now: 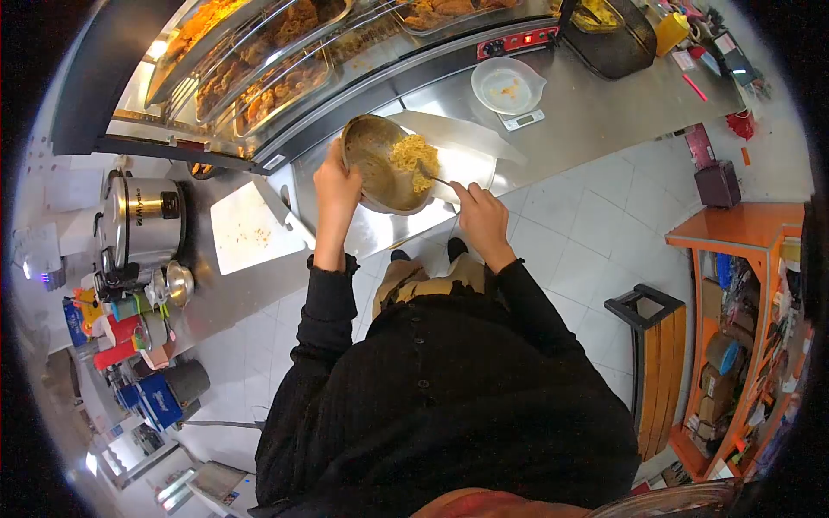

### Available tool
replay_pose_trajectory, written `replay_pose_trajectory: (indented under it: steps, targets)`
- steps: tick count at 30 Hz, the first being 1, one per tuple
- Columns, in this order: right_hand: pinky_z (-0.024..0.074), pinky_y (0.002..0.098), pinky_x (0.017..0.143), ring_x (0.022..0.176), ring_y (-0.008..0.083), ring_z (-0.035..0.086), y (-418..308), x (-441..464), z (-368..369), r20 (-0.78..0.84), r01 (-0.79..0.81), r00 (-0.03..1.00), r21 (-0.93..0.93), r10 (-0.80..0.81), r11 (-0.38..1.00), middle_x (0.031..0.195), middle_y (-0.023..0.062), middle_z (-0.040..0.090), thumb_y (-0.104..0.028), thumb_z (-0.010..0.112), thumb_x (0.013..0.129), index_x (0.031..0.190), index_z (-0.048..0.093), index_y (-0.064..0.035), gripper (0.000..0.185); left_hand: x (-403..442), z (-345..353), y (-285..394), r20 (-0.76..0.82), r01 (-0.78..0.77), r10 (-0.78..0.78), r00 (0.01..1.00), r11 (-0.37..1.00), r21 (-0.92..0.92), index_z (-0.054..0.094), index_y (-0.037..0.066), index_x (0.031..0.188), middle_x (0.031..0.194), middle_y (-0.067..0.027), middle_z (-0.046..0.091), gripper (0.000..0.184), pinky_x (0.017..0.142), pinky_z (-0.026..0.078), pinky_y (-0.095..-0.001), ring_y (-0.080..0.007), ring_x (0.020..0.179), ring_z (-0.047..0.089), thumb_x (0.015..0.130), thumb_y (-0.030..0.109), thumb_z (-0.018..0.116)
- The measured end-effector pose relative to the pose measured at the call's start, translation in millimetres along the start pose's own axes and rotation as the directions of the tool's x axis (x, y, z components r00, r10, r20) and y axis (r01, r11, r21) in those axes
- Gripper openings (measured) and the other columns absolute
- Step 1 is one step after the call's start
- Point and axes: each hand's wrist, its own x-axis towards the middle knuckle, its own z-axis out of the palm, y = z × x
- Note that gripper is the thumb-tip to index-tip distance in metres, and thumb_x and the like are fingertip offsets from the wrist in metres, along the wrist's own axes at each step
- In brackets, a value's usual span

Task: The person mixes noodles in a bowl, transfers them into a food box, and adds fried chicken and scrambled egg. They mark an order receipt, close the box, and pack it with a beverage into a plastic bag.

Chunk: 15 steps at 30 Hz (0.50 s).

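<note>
My left hand (337, 183) grips the rim of a round metal bowl (371, 147), which is tilted toward the right above the steel counter. A clump of yellow, crumbly food (413, 153) lies at the bowl's right side. My right hand (485, 217) is closed on the handle of a spoon (439, 180), whose tip is in the food. Beside and behind the bowl is a pale, translucent sheet or bag (471, 134); I cannot tell exactly what it is.
A heated display case (294, 129) with trays of fried food borders the counter (570, 129). A white bowl (508, 86) rests by a small scale (522, 121). At left are a white cutting board (250, 226) and a large cooker (147, 220). An orange shelf (734, 226) stands right.
</note>
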Motion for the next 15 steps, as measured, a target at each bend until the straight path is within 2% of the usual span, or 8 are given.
replay_pose_trajectory:
  steps: [2, 4, 10, 14, 15]
  targets:
    - [0.0467, 0.0331, 0.057, 0.065, 0.0201, 0.054, 0, -1, -3, -0.015, -0.027, 1.0, -0.014, 0.026, 1.0, 0.073, 0.0035, 0.048, -0.003, 0.058, 0.07, 0.105, 0.063, -0.0118, 0.037, -1, -1, 2, 0.003, 0.02, -0.021, 1.0, 0.999, 0.027, 0.052, -0.002, 0.121, 0.059, -0.0192, 0.059, 0.048, 0.054, 0.05, -0.0399, -0.03, 0.056, 0.064, 0.073, 0.004, 0.053]
    - [0.0471, 0.0319, 0.057, 0.067, 0.019, 0.055, -4, 1, -9, -0.019, -0.055, 0.998, -0.028, 0.054, 0.998, 0.074, 0.0031, 0.05, -0.006, 0.057, 0.072, 0.103, 0.063, -0.0106, 0.032, 0, 3, -5, -0.035, -0.046, 0.048, 0.998, 0.997, 0.058, 0.052, -0.002, 0.12, 0.061, -0.0205, 0.059, 0.048, 0.056, 0.05, -0.0411, -0.0315, 0.057, 0.063, 0.073, 0.004, 0.053]
    - [0.0464, 0.0314, 0.056, 0.065, 0.0191, 0.054, -16, 15, 22, -0.057, 0.226, 0.973, 0.075, -0.222, 0.971, 0.072, 0.0036, 0.048, -0.001, 0.056, 0.069, 0.108, 0.063, -0.0092, 0.04, 5, 6, -9, -0.032, -0.086, 0.088, 0.996, 0.994, 0.064, 0.052, -0.003, 0.121, 0.065, -0.0237, 0.06, 0.05, 0.059, 0.05, -0.0445, -0.0373, 0.061, 0.063, 0.071, 0.004, 0.052]
    - [0.0461, 0.0309, 0.056, 0.065, 0.0187, 0.054, 9, 10, 32, -0.08, 0.116, 0.99, -0.025, -0.118, 0.993, 0.071, 0.0033, 0.048, -0.003, 0.056, 0.07, 0.107, 0.063, -0.0098, 0.038, 5, 11, -22, -0.104, -0.143, 0.158, 0.982, 0.98, 0.136, 0.052, -0.002, 0.12, 0.068, -0.0252, 0.061, 0.05, 0.061, 0.049, -0.0455, -0.0388, 0.064, 0.062, 0.071, 0.004, 0.052]
    - [0.0462, 0.0315, 0.057, 0.066, 0.019, 0.054, 10, 8, 26, -0.039, 0.073, 0.996, -0.059, -0.075, 0.996, 0.071, 0.0033, 0.048, -0.004, 0.056, 0.071, 0.106, 0.063, -0.0103, 0.036, 5, 7, -18, -0.084, -0.112, 0.12, 0.989, 0.989, 0.093, 0.052, -0.002, 0.12, 0.069, -0.0255, 0.061, 0.05, 0.061, 0.049, -0.0456, -0.039, 0.064, 0.062, 0.071, 0.004, 0.052]
